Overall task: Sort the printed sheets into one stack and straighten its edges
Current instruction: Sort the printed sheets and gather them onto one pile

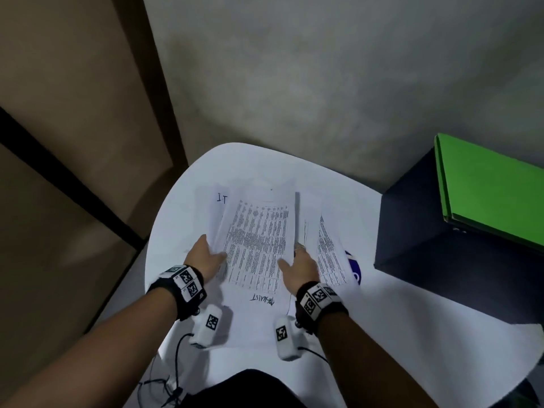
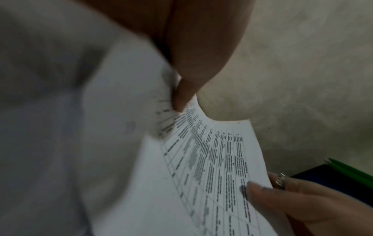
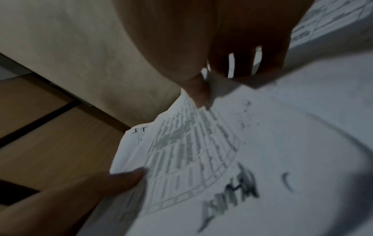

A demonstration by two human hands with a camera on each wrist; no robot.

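Observation:
A bundle of printed sheets with dense table text is held over the white round table. My left hand grips its left edge, thumb on top, fingers underneath. My right hand holds the right edge, thumb on the print, fingers behind. The bundle is uneven: a sheet marked "IT" sticks out at the far left, also seen in the right wrist view. Another printed sheet lies on the table to the right. A handwritten sheet lies beneath the bundle.
A black box stands at the table's right with a green folder on top. A blue and white round object peeks from under the right sheet. A wall rises behind the table and cables hang at the near edge.

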